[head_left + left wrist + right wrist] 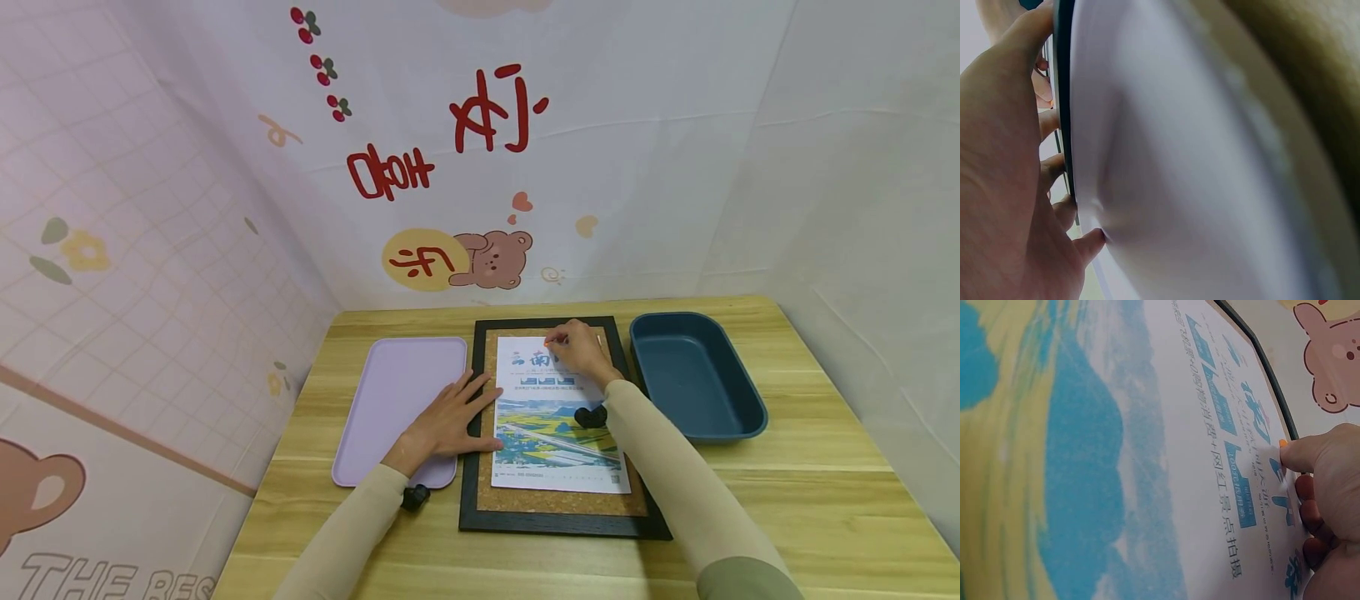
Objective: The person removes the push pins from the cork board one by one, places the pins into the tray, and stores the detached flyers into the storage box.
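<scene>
Paper poster (557,425) over speckled cork (551,502)

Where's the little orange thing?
In the head view, the orange thing is near the far edge of the printed sheet, at the right hand's fingertips, left of the blue tray.

The right hand (582,350) covered part of the poster (551,454) near the far edge of the cork board (555,522).
An orange object (1283,444) at its fingertips showed too little to identify; print along the poster's near edge was too small to read, and the near corners of the bench (832,500) were cut off.
</scene>
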Demonstrator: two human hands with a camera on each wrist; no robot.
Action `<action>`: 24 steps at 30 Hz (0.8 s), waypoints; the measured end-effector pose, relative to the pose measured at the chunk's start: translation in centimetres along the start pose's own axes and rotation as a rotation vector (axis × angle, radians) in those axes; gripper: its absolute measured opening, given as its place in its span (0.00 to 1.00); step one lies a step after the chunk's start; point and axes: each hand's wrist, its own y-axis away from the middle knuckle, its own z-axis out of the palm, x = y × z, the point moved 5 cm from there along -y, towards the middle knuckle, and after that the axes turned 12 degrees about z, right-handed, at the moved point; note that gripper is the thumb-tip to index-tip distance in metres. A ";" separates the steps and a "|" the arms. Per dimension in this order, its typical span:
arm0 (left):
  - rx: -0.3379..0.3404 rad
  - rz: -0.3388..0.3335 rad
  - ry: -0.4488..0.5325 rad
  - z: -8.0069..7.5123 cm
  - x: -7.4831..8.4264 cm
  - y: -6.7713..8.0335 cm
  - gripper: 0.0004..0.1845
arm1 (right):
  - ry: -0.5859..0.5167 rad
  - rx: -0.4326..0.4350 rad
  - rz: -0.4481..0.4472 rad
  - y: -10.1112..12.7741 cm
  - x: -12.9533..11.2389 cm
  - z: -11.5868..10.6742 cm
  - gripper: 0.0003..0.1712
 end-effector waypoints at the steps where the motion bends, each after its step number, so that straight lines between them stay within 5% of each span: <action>1: -0.001 -0.001 0.001 0.0 0.0 0.0 0.54 | 0.000 -0.002 0.004 0.0 0.0 0.0 0.08; 24: -0.004 0.004 0.006 -0.4 0.2 0.1 0.54 | -0.014 -0.043 0.062 0.0 -0.2 -0.2 0.08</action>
